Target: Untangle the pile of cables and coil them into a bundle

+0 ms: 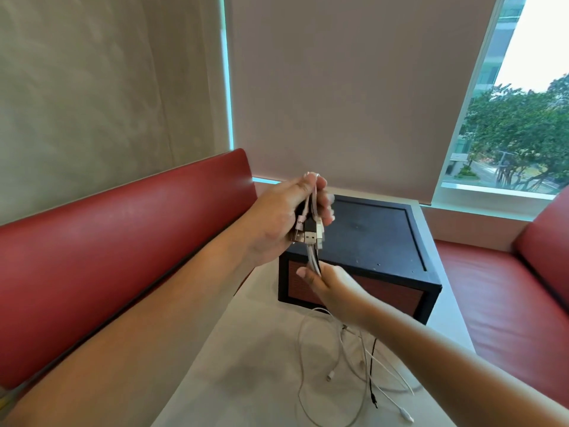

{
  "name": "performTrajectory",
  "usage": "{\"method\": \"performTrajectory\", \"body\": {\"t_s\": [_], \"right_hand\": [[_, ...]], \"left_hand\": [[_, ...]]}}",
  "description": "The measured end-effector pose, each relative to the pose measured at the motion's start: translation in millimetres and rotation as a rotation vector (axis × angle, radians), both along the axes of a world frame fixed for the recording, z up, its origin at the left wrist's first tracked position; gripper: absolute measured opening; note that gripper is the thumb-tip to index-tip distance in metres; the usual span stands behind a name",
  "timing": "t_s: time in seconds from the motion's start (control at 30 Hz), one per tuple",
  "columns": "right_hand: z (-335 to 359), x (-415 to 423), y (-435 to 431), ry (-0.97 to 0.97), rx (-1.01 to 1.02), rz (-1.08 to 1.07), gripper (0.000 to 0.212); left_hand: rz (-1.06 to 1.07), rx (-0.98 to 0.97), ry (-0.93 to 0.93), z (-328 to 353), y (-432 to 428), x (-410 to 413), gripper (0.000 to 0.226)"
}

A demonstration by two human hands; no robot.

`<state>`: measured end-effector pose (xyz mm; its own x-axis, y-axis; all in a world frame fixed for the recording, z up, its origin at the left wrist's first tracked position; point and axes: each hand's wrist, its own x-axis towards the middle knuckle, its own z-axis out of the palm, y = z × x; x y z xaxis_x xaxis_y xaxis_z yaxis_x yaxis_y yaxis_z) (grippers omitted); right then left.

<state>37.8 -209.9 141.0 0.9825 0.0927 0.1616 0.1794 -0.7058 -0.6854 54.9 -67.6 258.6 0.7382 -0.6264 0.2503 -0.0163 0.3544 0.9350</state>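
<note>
Left of frame: red sofa back (107, 257) ran diagonally, nothing on it. Left hand (286, 217) was raised at centre frame, above the near corner of the black box (369, 235). Its fingers (323, 208) were curled tight round the cables (314, 260), which were gathered at one end. The plugs (308, 234), one black and the rest white or silver, stuck out side by side below the palm.

Just below, the right hand (329, 288) pinched the same cables. Its fingers (303, 272) were clamped on the strands a little under the plugs, and the short stretch between the hands looked taut. From there the strands dropped to the white tabletop (246, 365) and spread into loose loops (354, 365) at lower centre. These were mostly white with one black, and the small connectors lay apart. The loops crossed each other; couldn't tell whether any were knotted.

Right of frame: red seat cushion (508, 288), and a window (523, 118) with trees at upper right.

Judged stage: plug ends collected, the lengths not yet coiled.

Risks:
- Running the right hand down could tighten a crossing in the loops into a knot if they weren't truly free.
- A trailing connector could snag the box edge or another loop.
- A loosened left grip would let a plug slip out and make the bundle uneven.
- The loops lay near the right tabletop edge, so a tug might drag the ends off it.
</note>
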Motion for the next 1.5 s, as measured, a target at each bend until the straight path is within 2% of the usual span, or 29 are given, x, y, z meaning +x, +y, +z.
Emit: {"method": "performTrajectory", "body": {"t_s": [0.13, 0.23, 0.5, 0.63, 0.87, 1.0, 1.13, 1.3, 1.5], "right_hand": [[-4.2, -5.4, 13.2, 0.060, 0.123, 0.018, 0.038], [-6.4, -8.8, 17.3, 0.107, 0.187, 0.013, 0.038], [2.0, -18.4, 23.6, 0.159, 0.009, -0.020, 0.034], [5.1, -20.4, 29.3, 0.239, 0.077, -0.017, 0.030], [30.8, -27.5, 24.2, 0.279, 0.081, 0.015, 0.026], [48.5, -34.7, 9.5, 0.325, 0.027, 0.046, 0.029], [67.1, -38.2, -3.2, 0.283, -0.038, 0.054, 0.027], [86.1, -31.2, -14.0, 0.127, -0.126, 0.020, 0.028], [101.6, -17.1, -28.2, 0.035, -0.203, 0.001, 0.032]], "left_hand": [[0.023, 0.018, 0.054, -2.5, -4.7, 7.6, 0.022], [0.056, 0.088, 0.015, -5.3, -4.6, 14.6, 0.020], [0.197, 0.169, -0.064, -29.7, -7.0, 32.4, 0.014], [0.270, 0.173, -0.143, -42.8, -12.0, 36.9, 0.015], [0.366, 0.311, -0.425, -55.0, -2.8, 48.0, 0.015], [0.425, 0.503, -0.665, -61.4, 16.4, 57.6, 0.015], [0.413, 0.692, -0.797, -67.4, 31.8, 54.3, 0.018], [0.397, 0.830, -0.915, -76.2, 36.3, 48.2, 0.019], [0.338, 0.724, -0.866, -82.0, 43.1, 32.5, 0.025]]}}
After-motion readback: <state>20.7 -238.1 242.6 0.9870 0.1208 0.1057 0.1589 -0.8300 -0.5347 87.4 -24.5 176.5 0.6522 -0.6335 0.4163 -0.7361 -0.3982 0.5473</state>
